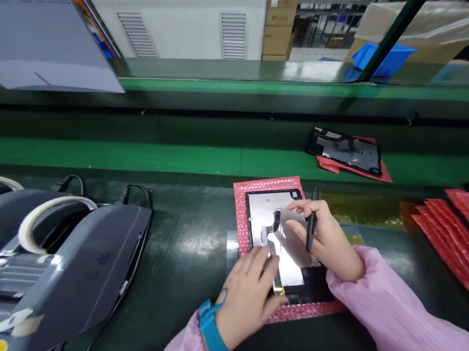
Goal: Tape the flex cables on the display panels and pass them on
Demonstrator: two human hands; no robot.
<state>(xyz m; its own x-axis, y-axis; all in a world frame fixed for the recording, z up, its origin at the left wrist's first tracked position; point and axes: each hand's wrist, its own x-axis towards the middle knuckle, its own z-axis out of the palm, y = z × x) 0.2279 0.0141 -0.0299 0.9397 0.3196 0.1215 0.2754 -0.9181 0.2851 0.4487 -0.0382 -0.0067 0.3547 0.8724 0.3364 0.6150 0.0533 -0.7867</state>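
A tablet screen panel [290,275] with a silvery back and black border lies on a pink bubble-wrap sheet [241,212]. A dark flex cable [277,220] stands out on the panel's back. My left hand [251,285] rests over the panel's lower left part with its fingers stretched out. Above the right side of the panel, my right hand [321,231] grips a slim black pen-like tool [311,229]. The thumb and index finger of that hand reach toward the panel's middle; whether they pinch anything else I cannot tell.
Two grey tape dispensers [100,258] with cables stand at the left. Another screen panel [348,151] lies on red wrap on the green ledge [177,152]. Red bubble-wrap bags [453,247] are stacked at the right, near amber tape strips [364,210]. A grey-white board [51,43] hangs upper left.
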